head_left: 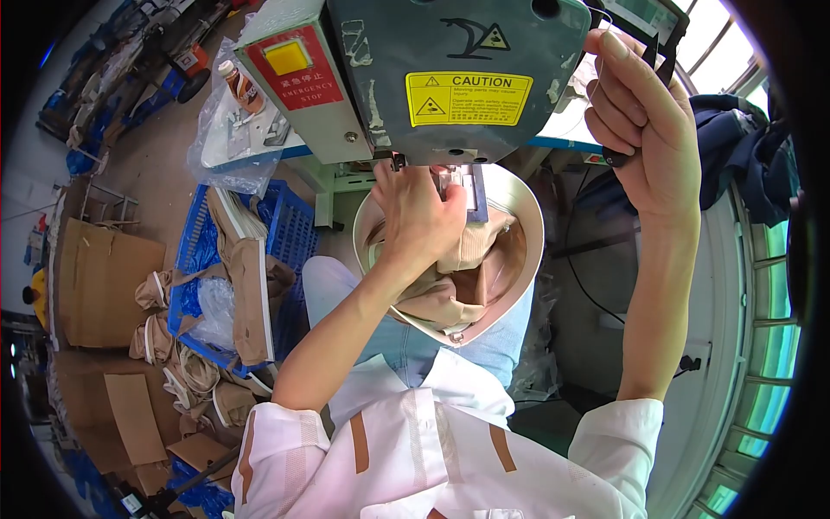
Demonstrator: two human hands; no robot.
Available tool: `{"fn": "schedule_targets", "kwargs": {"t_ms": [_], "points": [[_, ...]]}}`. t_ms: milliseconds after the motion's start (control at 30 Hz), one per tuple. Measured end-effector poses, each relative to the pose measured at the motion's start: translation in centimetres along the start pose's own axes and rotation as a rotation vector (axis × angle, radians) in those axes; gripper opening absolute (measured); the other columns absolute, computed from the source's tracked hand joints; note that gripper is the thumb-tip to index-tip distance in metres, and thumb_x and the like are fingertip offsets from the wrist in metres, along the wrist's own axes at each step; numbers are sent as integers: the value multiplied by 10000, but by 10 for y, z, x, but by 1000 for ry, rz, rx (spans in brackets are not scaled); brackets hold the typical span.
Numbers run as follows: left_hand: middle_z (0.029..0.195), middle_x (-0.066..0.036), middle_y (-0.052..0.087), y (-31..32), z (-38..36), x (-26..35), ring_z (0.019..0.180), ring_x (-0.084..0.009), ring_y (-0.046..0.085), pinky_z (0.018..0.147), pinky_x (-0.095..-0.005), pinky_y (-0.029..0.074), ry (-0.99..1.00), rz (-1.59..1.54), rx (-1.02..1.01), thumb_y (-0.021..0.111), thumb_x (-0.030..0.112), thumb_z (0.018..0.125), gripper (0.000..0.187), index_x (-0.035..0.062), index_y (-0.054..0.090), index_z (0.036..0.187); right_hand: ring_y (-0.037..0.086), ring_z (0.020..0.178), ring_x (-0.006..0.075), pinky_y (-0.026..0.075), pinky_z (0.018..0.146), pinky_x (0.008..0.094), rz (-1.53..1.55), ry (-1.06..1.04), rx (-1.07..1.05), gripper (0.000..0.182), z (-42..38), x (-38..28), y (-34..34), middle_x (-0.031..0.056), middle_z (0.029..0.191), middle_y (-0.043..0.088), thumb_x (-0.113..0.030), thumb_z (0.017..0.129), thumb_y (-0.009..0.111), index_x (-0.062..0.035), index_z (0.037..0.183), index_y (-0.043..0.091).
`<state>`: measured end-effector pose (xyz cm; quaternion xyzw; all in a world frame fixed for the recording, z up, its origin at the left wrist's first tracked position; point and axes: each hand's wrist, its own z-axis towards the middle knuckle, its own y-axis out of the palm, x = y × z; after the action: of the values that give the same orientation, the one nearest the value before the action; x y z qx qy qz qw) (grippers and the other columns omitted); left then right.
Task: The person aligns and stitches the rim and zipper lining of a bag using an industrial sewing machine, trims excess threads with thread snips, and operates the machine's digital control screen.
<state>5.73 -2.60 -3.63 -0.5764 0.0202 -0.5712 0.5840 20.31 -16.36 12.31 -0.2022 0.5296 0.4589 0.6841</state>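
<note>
My left hand (417, 212) reaches under the head of a grey industrial sewing machine (458, 52), its fingers bent at the needle area beside a metal clamp plate (472, 192). The fingertips are hidden; I cannot tell what they hold. Below it, a beige fabric bag (529, 285) with a wide, pale rim hangs from the work area over my lap. Raised at the machine's right side, my right hand (640, 121) pinches a thin thread (603, 19) between thumb and forefinger. A small black object (614, 158) shows at its curled lower fingers.
An emergency stop box (294, 73) is fixed to the machine's left. On the left floor, a blue crate (294, 229) holds beige fabric pieces and plastic, near cardboard boxes (112, 285). A bottle (242, 86) stands on the tabletop. Dark clothing (743, 147) hangs at right.
</note>
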Motion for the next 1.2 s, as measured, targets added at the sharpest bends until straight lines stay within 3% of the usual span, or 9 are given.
{"fn": "schedule_targets", "kwargs": {"t_ms": [100,300,400,733,833,933,1067,1133,1200], "points": [[1149,-164,569,5,1,-2,1109,-385,443,926,-565,342,44,-30,140,652,126,820,328,60,560,1127,252,449,-4,200,425,190,21,16,6,240,0,3,0,-94,571,310,-182,1026,520,7,1125,629],[1170,-126,590,-5,8,-4,1119,-364,440,965,-537,344,-152,-124,-186,700,158,818,214,65,646,1003,252,444,2,205,420,186,39,3,-13,212,4,5,-2,-89,567,321,-181,1022,527,-5,1078,630],[1119,-119,597,-4,5,-6,1100,-361,446,946,-531,357,-114,-232,-102,692,151,826,164,61,652,957,248,442,5,206,417,185,66,-25,-51,212,8,-2,1,-87,567,324,-181,1025,520,-8,1085,625],[1026,-171,531,7,-4,-7,1038,-391,465,844,-544,369,96,-91,141,623,91,835,166,74,565,990,247,445,-2,202,420,181,66,44,-51,186,2,6,2,-94,568,306,-183,1028,511,-22,1028,604],[1025,-180,517,6,-5,-3,1023,-394,470,833,-547,371,102,-79,176,617,79,825,169,81,568,987,234,441,-1,202,417,183,73,83,-8,199,-4,4,1,-97,566,291,-185,1030,504,-12,1072,593],[1036,-183,508,7,-4,-4,1015,-393,470,830,-549,371,114,-87,189,619,72,816,180,87,569,988,227,462,9,215,419,186,205,6,-130,311,-10,-9,-1,-84,593,278,-200,1054,435,40,1222,539],[1039,-183,501,8,-4,-7,1013,-391,465,834,-545,370,121,-99,157,624,70,808,182,89,573,981,232,466,19,229,418,189,224,-37,-144,343,-11,-22,-7,-63,598,285,-193,1069,392,58,1279,494],[1024,-175,508,9,-4,-9,1018,-391,463,835,-544,368,119,-107,161,624,68,805,178,89,572,974,229,467,17,228,417,189,397,-25,-305,357,-7,-14,-11,-60,600,289,-194,1070,390,59,1301,489],[1010,-166,514,10,-4,-10,1023,-392,460,835,-543,366,111,-113,168,624,66,801,175,88,572,966,229,469,15,223,418,187,376,-56,-257,358,-8,-13,-7,-62,600,287,-189,1066,398,61,1305,492]]}}
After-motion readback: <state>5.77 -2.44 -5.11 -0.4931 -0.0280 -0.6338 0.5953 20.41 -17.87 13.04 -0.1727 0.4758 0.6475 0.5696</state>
